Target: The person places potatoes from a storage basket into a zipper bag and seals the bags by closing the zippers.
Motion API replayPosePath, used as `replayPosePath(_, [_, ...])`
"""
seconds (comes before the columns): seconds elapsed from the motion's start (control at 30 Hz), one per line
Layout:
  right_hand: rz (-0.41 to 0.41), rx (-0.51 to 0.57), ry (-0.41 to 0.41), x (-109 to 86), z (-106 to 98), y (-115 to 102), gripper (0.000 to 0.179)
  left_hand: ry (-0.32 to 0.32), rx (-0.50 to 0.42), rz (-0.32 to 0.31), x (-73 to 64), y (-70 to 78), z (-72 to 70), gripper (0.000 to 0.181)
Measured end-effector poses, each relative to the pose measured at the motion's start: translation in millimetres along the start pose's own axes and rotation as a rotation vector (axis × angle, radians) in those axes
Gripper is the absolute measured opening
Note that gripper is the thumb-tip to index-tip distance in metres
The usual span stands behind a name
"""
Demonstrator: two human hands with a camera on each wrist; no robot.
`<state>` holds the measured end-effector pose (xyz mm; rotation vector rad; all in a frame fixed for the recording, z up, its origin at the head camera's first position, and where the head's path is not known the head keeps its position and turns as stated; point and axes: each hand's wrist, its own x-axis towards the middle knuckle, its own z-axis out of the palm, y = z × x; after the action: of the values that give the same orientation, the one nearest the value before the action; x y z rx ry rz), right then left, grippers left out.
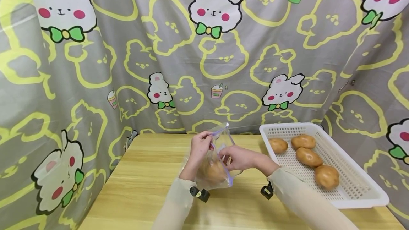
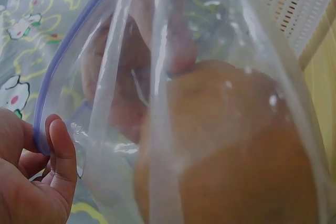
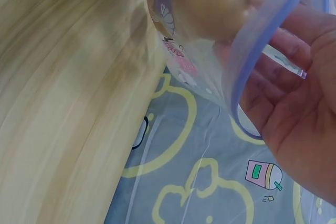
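Note:
A clear zip bag [image 1: 230, 179] with a purple zip edge stands tilted over the table, its mouth spread toward the right. My left hand [image 1: 200, 147] pinches the bag's rim between thumb and fingers. Inside the bag is a brown, glossy potato [image 2: 236, 145], seen through the plastic. My right hand [image 1: 238, 157] reaches in through the mouth. Its thumb and fingertips meet the near end of the potato in the right wrist view. The plastic partly veils these fingers in the left wrist view.
To the right stands a white perforated plastic basket [image 1: 361, 204] holding several more potatoes [image 1: 326, 177]. Everything rests on a light wooden table [image 1: 134, 187]. A grey patterned curtain [image 1: 179, 59] hangs behind and at both sides.

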<state>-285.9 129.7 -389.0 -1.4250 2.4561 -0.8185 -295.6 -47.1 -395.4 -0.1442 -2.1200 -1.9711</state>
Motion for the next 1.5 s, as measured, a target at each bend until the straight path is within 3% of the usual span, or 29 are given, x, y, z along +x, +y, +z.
replayPosePath(0.1, [0.003, -0.023, 0.0, 0.4, -1, 0, 0.019, -0.01, -0.008, -0.007, -0.8, 3.6, -1.2, 0.018])
replayPosePath(0.33, [0.041, 0.063, 0.036, -8.9, -10, 2, 0.024, -0.015, 0.017, -0.004, -18.5, 36.6, -5.4, 0.02])
replayPosePath(0.6, [0.077, 0.125, 0.127, -35.1, -35, 12, 0.027, -0.013, -0.008, -0.016, 2.7, -2.7, -5.2, 0.019])
replayPosePath(0.67, [0.089, 0.129, 0.156, -43.6, -42, 18, 0.027, -0.01, -0.008, -0.009, 3.8, -6.7, -5.6, 0.019])
replayPosePath(0.93, [0.205, 0.083, 0.28, -79.9, -70, 51, 0.027, -0.022, -0.014, 0.077, 0.9, -11.9, -10.6, 0.02])
replayPosePath(1.13, [0.305, 0.082, 0.382, -103.5, -84, 82, 0.026, -0.03, 0.001, -0.009, 0.5, -10.6, -12.3, 0.02])
replayPosePath(1.27, [0.339, 0.093, 0.422, -116.6, -86, 103, 0.033, -0.05, 0.009, -0.018, 0.4, -6.8, -14.1, 0.019])
replayPosePath(1.5, [0.414, 0.107, 0.396, -135.6, -84, 132, 0.053, -0.042, 0.007, -0.022, 0.7, -8.2, -16.5, 0.02])
